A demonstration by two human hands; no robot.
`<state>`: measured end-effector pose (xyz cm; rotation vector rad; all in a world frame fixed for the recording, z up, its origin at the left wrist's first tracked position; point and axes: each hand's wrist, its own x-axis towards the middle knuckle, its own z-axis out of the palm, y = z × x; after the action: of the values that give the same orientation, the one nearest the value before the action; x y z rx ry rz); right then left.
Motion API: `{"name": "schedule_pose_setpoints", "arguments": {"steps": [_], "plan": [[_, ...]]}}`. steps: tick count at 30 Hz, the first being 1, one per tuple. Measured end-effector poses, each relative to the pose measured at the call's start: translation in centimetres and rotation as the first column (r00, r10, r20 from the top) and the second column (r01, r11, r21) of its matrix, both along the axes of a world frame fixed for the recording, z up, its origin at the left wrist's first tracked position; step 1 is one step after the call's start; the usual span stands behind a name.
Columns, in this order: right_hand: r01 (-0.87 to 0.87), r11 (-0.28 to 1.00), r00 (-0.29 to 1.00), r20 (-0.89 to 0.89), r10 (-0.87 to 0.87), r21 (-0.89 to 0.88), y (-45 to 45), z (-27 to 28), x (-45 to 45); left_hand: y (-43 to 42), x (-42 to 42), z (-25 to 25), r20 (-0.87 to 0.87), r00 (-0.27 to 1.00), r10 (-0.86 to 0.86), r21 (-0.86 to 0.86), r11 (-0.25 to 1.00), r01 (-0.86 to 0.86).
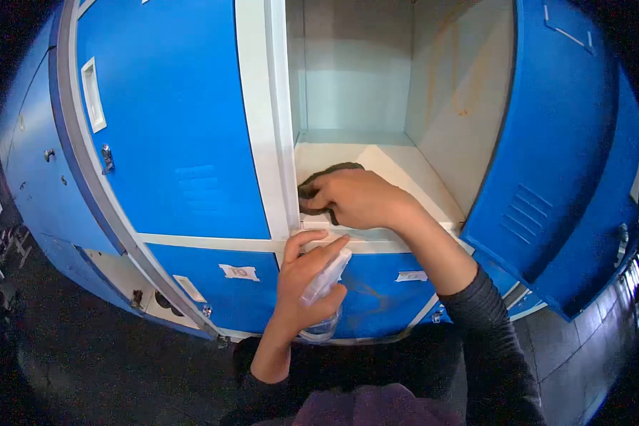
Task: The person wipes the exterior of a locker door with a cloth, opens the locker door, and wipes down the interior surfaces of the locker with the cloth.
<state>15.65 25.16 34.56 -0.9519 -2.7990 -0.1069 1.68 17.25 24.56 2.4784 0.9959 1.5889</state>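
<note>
My right hand presses a dark cloth onto the floor of an open locker compartment, at its front left corner. The fingers are bent over the cloth, which shows at their left and above them. Below the locker's front edge, my left hand is wrapped round a clear spray bottle with a whitish top. The bottle is tilted, and its lower part shows beneath the palm. My left fingertips are close to the white frame under the compartment.
The blue locker door stands swung out on the right. A closed blue door with a white recessed handle is on the left. Lower doors carry paper labels. At lower left, another compartment is open with dark items inside. Dark tiled floor lies below.
</note>
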Motion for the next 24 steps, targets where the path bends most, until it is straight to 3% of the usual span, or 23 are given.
{"name": "schedule_pose_setpoints", "arguments": {"steps": [9,12,15,18,24], "plan": [[0.026,0.994,0.988,-0.153,-0.01,0.104,-2.8,-0.7,6.0,0.0,-0.4,-0.2,0.009,0.999,-0.033,-0.04,0.999,0.033],[0.13,0.987,0.967,-0.233,-0.105,0.095,-4.0,-0.7,9.1,0.0,-0.2,-0.2,0.02,0.999,-0.036,-0.035,0.999,0.036],[0.417,0.898,0.9,-0.206,-0.385,0.142,-5.8,-0.6,8.9,0.0,-0.1,-0.2,0.026,0.999,-0.034,-0.036,0.999,0.035],[0.446,0.878,0.895,-0.106,-0.434,0.174,-5.5,-0.2,8.1,0.1,-0.1,-0.5,0.051,0.997,-0.057,-0.058,0.997,0.06],[0.294,0.908,0.954,-0.033,-0.298,0.298,-4.1,-0.9,4.7,0.1,0.2,-0.3,0.055,0.998,-0.04,-0.038,0.998,0.043]]}}
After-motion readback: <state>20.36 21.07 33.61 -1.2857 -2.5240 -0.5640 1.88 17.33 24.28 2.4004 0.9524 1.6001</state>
